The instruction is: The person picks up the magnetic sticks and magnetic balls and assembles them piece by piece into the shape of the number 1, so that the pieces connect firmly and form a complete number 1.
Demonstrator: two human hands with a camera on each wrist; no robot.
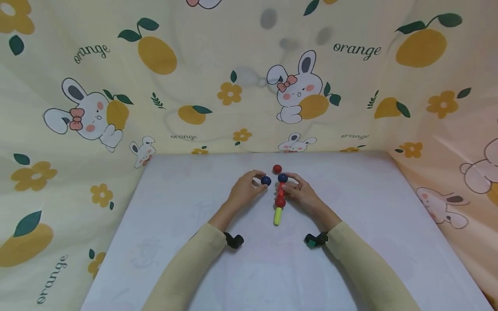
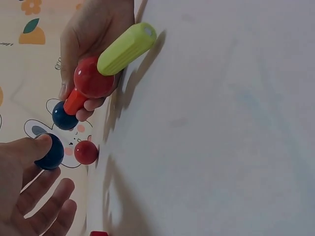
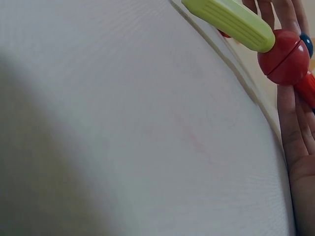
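Note:
My left hand (image 1: 246,188) pinches a dark blue ball (image 1: 266,181) between thumb and fingertips; the thumb lies on the ball (image 2: 51,153) in the left wrist view. Opposite it, my right hand (image 1: 302,193) grips a joined toy piece by its red rod (image 1: 281,189). That piece runs from a blue ball (image 1: 282,177) at the far end, through the rod and a red ball (image 1: 280,202), to a yellow-green ribbed stick (image 1: 278,217) pointing toward me. A narrow gap separates the two blue balls. The right wrist view shows a groove around the red ball (image 3: 284,58).
A loose red ball (image 1: 277,169) lies on the white table (image 1: 175,259) just beyond both hands. At the bottom edge of the left wrist view, part of a red thing (image 2: 99,233) shows. A printed cloth (image 1: 233,52) hangs behind the table. Both wrists carry small black cameras (image 1: 234,241).

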